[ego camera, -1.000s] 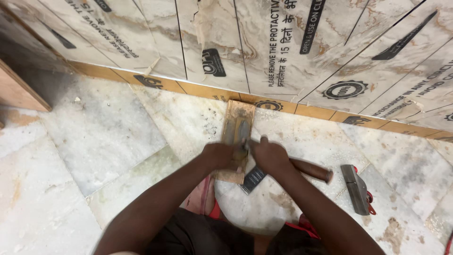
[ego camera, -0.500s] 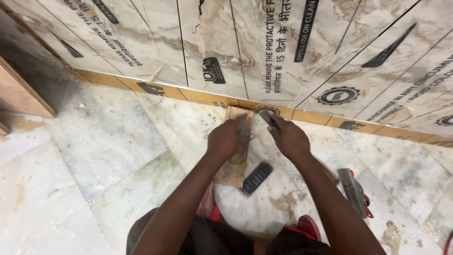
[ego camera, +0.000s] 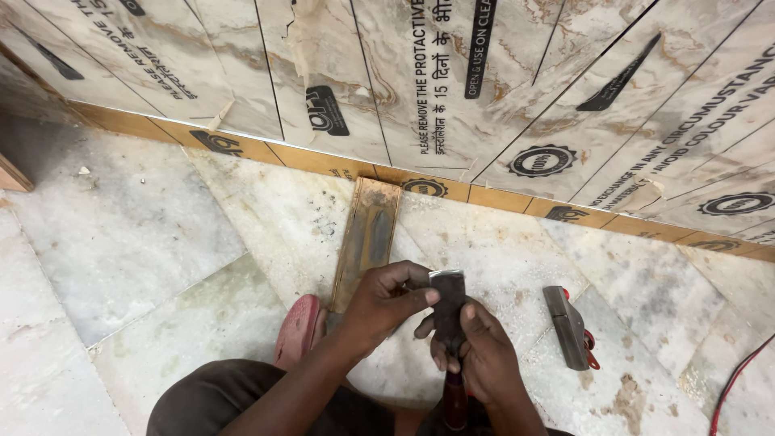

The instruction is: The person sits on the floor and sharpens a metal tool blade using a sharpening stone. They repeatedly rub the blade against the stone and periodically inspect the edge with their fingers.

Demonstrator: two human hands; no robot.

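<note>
**Blade edge now up at the fingertips — cut risk**

Since half a second ago both hands have pulled back from the wall toward the body, and the chisel has come up off the stone, blade end pointing away.

Left to right:
- Marble floor [ego camera: 121, 234]: dusty, slick-looking, slurry stains.
- Pink slipper [ego camera: 297, 329] just left of the left forearm, touching the stone's near end or close to it; can't tell which.
- Sharpening stone [ego camera: 367, 238] in its wooden holder lies flat, far end butting the skirting. Nothing holds it down now.
- Left hand [ego camera: 379, 307]: fingers curled narrow, thumb and forefinger pinching the flat blade near its tip.
- Chisel [ego camera: 449, 311]: between both hands, dark red handle running down toward the lap.
- Right hand [ego camera: 484, 359]: wrapped closed round the shank below the blade.
- Small plane-like block tool [ego camera: 570, 325] with red parts on the floor, well apart to the right.
- Red cable [ego camera: 743, 371] at far right edge.

Risks, as I judge them: thumb sliding across the edge gets sliced; a wet or gritty grip could let the blade twist; loose stone could skid on the marble if loaded at an angle.
</note>
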